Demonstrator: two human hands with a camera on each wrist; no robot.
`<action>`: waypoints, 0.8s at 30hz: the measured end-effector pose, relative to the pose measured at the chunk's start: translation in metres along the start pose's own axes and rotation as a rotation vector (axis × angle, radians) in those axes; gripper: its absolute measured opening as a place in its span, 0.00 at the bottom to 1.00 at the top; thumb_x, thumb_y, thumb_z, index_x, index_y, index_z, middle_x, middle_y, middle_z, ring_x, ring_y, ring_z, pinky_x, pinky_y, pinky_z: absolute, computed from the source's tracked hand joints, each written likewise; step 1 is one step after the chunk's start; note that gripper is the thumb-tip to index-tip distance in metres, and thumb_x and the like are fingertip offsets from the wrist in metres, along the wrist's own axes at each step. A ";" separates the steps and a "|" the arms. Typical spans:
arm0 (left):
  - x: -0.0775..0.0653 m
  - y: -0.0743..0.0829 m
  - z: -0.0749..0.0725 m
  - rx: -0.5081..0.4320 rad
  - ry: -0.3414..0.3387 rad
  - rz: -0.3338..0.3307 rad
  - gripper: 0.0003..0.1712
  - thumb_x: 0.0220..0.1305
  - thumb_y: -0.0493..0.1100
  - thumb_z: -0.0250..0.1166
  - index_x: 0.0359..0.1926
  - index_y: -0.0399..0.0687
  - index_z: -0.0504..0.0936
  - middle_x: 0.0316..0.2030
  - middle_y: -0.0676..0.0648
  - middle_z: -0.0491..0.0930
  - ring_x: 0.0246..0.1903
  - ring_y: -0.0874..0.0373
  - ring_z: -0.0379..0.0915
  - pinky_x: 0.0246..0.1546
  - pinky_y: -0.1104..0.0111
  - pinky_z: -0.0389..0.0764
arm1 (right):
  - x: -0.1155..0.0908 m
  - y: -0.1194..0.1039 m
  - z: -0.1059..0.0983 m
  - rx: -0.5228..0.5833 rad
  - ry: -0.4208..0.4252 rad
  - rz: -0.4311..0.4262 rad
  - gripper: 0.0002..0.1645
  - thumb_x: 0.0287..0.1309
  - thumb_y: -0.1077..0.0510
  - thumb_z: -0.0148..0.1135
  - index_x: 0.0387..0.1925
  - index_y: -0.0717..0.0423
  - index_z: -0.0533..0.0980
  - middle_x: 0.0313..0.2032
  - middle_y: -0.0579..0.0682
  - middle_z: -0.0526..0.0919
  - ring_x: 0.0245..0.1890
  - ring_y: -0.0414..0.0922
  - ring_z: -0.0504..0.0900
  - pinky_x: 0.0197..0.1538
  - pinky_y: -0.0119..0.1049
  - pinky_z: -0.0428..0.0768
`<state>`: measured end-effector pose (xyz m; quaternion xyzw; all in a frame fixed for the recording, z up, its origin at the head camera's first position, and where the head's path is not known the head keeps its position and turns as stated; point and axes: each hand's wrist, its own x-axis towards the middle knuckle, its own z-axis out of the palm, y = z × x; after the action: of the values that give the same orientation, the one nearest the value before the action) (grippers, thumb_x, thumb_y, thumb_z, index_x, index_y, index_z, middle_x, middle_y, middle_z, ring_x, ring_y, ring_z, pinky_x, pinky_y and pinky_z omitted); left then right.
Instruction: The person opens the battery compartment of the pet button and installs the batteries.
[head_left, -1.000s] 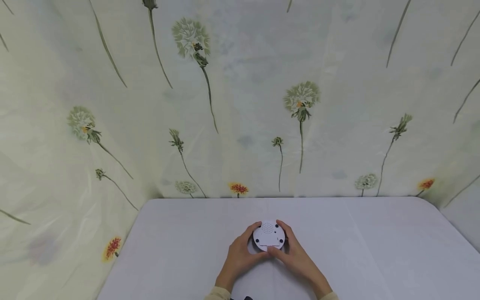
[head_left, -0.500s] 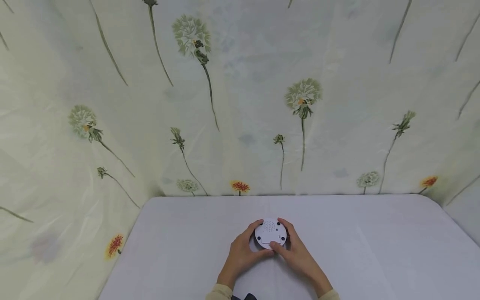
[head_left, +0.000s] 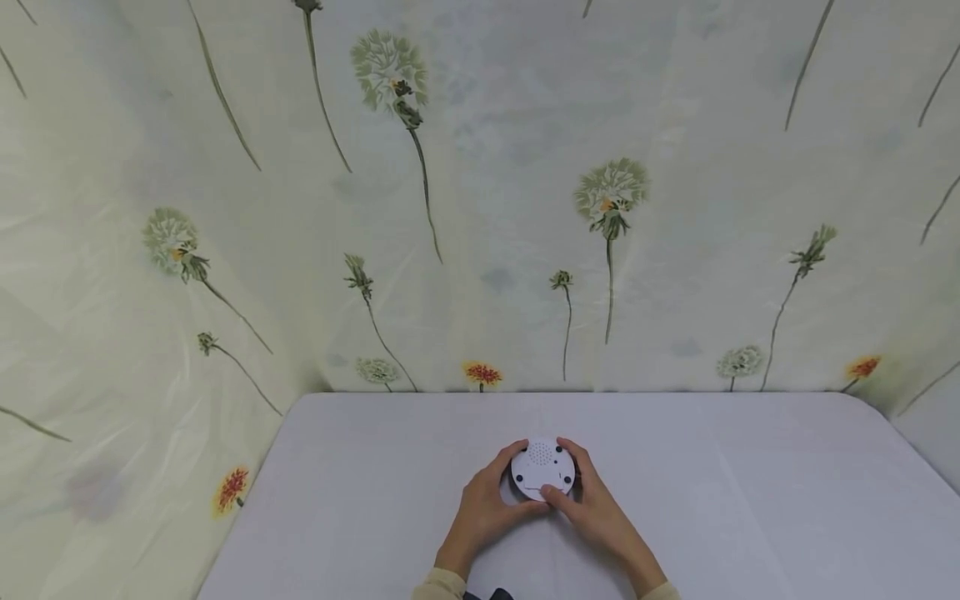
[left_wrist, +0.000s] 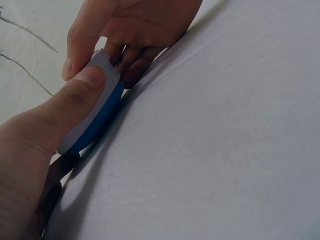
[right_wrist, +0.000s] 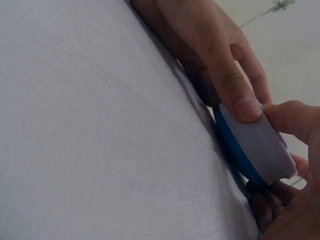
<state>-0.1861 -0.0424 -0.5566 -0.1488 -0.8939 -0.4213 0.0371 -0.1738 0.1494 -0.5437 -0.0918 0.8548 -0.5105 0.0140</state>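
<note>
A round white device (head_left: 542, 463) lies bottom up on the table, with speaker holes, dark round feet and a cover outline. Its kind does not show. From the side, in the left wrist view, the device (left_wrist: 111, 80) has a white rim and a blue part beneath. My left hand (head_left: 483, 507) grips its left side, fingers round the far edge and thumb along the near rim. On the other side my right hand (head_left: 600, 510) curls its fingers round the edge, while its thumb presses the underside near the cover's near edge. The right wrist view shows the left thumb (right_wrist: 247, 109) on the rim.
A white cloth covers the table (head_left: 360, 483). Behind it hangs a curtain (head_left: 480, 208) printed with dandelions, which continues along the left. A small black object (head_left: 500, 594) is partly seen at the bottom edge, between the forearms.
My right thumb has slid slightly from the device's near rim onto its underside, near the cover edge. Both hands keep their grip. The head view has shifted a little.
</note>
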 end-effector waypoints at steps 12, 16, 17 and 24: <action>0.000 0.001 -0.001 0.003 0.003 0.015 0.51 0.38 0.73 0.68 0.66 0.78 0.59 0.63 0.59 0.70 0.62 0.59 0.68 0.59 0.55 0.73 | 0.000 -0.002 -0.002 0.000 -0.003 -0.006 0.47 0.54 0.44 0.66 0.70 0.43 0.52 0.68 0.58 0.61 0.69 0.57 0.60 0.68 0.58 0.56; 0.000 0.001 -0.001 0.000 0.000 0.016 0.51 0.38 0.72 0.69 0.66 0.78 0.59 0.63 0.59 0.71 0.62 0.59 0.68 0.58 0.54 0.73 | 0.000 -0.002 -0.002 -0.003 -0.001 -0.013 0.47 0.54 0.45 0.66 0.70 0.45 0.53 0.68 0.58 0.62 0.69 0.56 0.60 0.68 0.58 0.56; 0.000 0.002 -0.002 0.000 0.001 0.016 0.51 0.38 0.72 0.69 0.66 0.78 0.59 0.63 0.59 0.71 0.62 0.58 0.68 0.58 0.54 0.73 | 0.001 -0.001 -0.001 -0.004 0.000 -0.016 0.47 0.54 0.45 0.66 0.70 0.45 0.53 0.68 0.57 0.61 0.69 0.56 0.60 0.68 0.58 0.56; 0.000 0.003 -0.002 -0.006 -0.002 0.014 0.51 0.38 0.70 0.71 0.66 0.77 0.59 0.63 0.59 0.70 0.62 0.59 0.68 0.59 0.55 0.72 | 0.001 -0.001 -0.001 -0.013 0.000 -0.025 0.48 0.53 0.46 0.67 0.70 0.46 0.52 0.69 0.58 0.60 0.70 0.56 0.59 0.68 0.58 0.55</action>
<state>-0.1852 -0.0423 -0.5531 -0.1554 -0.8917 -0.4234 0.0384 -0.1752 0.1499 -0.5422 -0.1026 0.8568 -0.5053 0.0069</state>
